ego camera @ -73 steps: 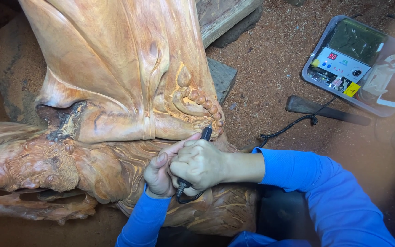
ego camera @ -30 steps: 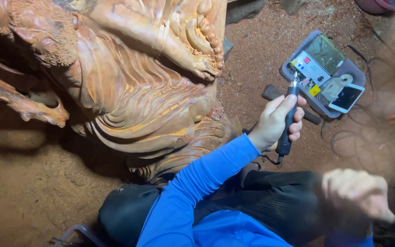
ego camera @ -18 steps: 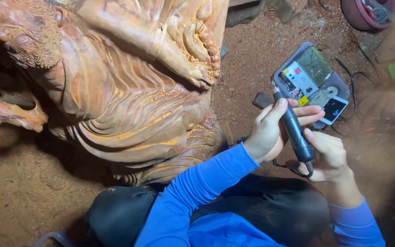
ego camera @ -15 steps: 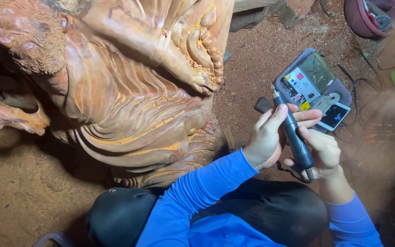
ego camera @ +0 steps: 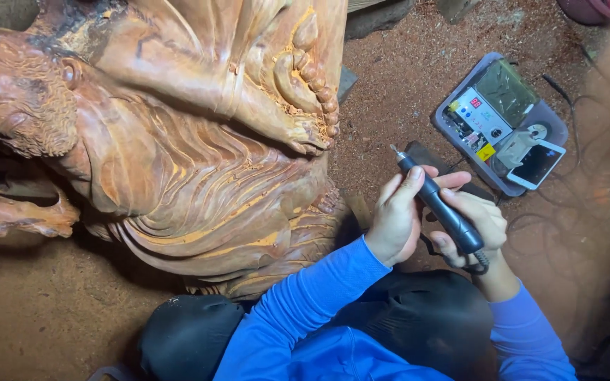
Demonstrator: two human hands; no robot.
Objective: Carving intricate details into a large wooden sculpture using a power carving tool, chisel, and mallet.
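A large carved wooden sculpture [ego camera: 199,141] with flowing folds and a bare foot lies on the dirt floor and fills the left of the view. To its right both my hands grip a black rotary carving handpiece [ego camera: 438,206]. Its thin bit points up and left, clear of the wood. My left hand [ego camera: 395,219] wraps the front of the handpiece with the thumb along its barrel. My right hand [ego camera: 476,224] grips the rear end, where a black cable leaves it. Both sleeves are blue.
A grey tray [ego camera: 453,137] on the red dirt holds a control box with a small red display, and a phone [ego camera: 536,161] lies on it. A dark flat tool [ego camera: 425,154] sits behind the hands. Cables trail on the right. My dark trousers and knee [ego camera: 185,331] are below.
The handpiece left the carved wood and swung right in my left hand. My right hand then came in and took its rear end. The view shifted, so the sculpture sits further left.
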